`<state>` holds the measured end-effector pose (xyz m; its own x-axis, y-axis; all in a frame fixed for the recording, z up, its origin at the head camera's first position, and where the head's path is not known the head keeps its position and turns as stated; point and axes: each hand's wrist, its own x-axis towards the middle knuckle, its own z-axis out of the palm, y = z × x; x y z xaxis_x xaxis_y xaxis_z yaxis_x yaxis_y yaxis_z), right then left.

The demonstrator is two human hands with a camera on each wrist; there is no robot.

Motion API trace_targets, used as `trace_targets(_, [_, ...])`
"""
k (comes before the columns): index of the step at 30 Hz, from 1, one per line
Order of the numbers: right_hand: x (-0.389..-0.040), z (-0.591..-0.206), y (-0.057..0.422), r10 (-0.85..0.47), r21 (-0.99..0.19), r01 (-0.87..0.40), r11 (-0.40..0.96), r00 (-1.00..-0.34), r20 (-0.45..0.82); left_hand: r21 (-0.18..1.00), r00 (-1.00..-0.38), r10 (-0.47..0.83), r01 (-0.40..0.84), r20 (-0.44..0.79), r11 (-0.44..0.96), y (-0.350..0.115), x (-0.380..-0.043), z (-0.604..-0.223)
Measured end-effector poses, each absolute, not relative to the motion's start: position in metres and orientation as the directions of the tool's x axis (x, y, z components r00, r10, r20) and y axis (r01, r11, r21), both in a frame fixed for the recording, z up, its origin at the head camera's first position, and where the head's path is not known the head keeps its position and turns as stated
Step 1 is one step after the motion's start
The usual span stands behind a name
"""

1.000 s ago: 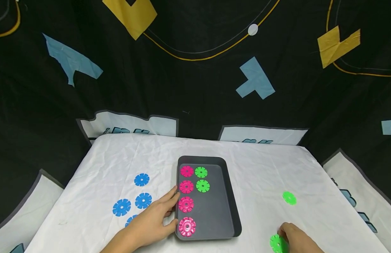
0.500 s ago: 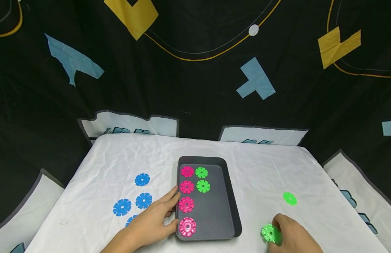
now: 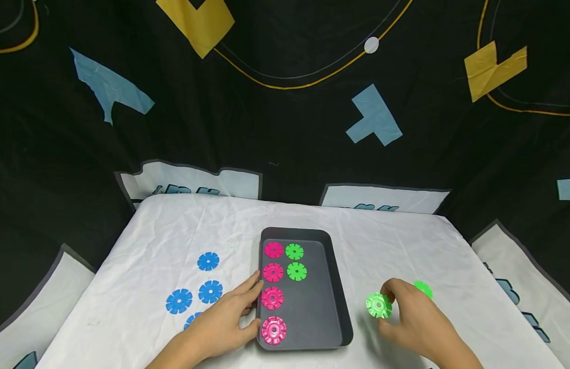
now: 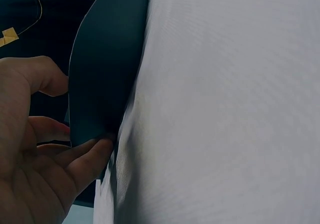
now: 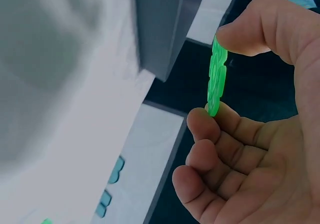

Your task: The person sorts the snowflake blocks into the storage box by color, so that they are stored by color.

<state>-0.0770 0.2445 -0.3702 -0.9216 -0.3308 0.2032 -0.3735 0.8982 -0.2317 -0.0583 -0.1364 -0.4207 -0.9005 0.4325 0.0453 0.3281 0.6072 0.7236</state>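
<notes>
A dark grey rectangular tray [image 3: 312,307] lies on the white cloth. In its left column are several pink notched plastic discs [image 3: 272,298], with two green notched discs [image 3: 294,251] beside them at the far end. My left hand [image 3: 225,323] rests against the tray's left side, thumb and fingers spread apart. The left wrist view shows its fingertips at the tray wall [image 4: 105,59]. To the right of the tray, my right hand [image 3: 416,320] pinches a green notched disc [image 3: 379,305] above the cloth. In the right wrist view the disc [image 5: 217,79] is edge-on between thumb and fingers.
Several blue notched discs [image 3: 179,301] lie left of the tray, one partly hidden by my left hand. Another green disc [image 3: 423,288] lies beyond my right hand, which partly covers it. A black curtain [image 3: 285,128] hangs behind the table.
My right hand has picked up the green disc from the cloth near the front right and moved it up and left toward the tray. The left hand has stayed at the tray's side.
</notes>
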Motion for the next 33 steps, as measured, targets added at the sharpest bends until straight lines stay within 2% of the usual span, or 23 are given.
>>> trace_targets(14, [-0.106,-0.352,0.198,-0.461,-0.22,-0.502,0.836,-0.861,0.214,0.705,-0.901,0.43,0.342,0.058,0.622,-0.135,-0.058,-0.417])
trace_targets(19, [-0.117,-0.352,0.18,-0.542,-0.19,-0.575,0.796,-0.816,0.201,0.707,-0.901,0.43,0.341,0.057,0.62,-0.135,-0.058,-0.417])
trace_targets(29, [-0.14,-0.367,0.144,-0.685,-0.127,-0.689,0.714,-0.725,0.079,0.74,-0.895,0.445,0.317,0.027,0.593,-0.137,-0.059,-0.418])
trace_targets(33, [-0.146,-0.372,0.132,-0.711,-0.129,-0.704,0.698,-0.703,-0.011,0.724,-0.898,0.44,0.321,0.026,0.611,-0.137,-0.059,-0.417])
